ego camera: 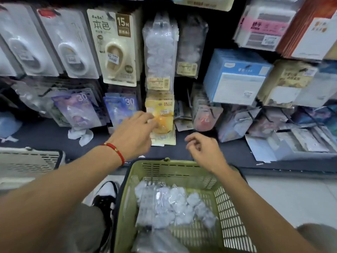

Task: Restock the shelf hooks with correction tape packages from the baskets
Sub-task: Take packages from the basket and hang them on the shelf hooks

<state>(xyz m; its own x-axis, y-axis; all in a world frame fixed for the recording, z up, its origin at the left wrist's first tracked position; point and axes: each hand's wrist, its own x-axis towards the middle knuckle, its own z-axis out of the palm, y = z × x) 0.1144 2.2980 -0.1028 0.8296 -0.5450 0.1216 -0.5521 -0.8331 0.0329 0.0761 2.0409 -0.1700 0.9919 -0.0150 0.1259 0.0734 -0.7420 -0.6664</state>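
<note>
A green basket (127,189) sits low in the middle, holding several clear bags of pale correction tape packages (169,203). My left hand (135,132), with a red string on its wrist, reaches forward and its fingers touch a yellow correction tape package (162,110) hanging on the lowest hook row; how the fingertips lie on it is blurred. My right hand (202,148) hovers above the basket's far rim with fingers loosely curled and nothing in them. A cream "15M" correction tape package (116,46) hangs higher on the left.
Purple "30" packages (80,108) hang left of the yellow one. Clear bags (160,50) hang above it. Blue and brown boxes (237,75) hang at the right. A white basket (27,159) stands at the left. My shoe (105,196) is beside the green basket.
</note>
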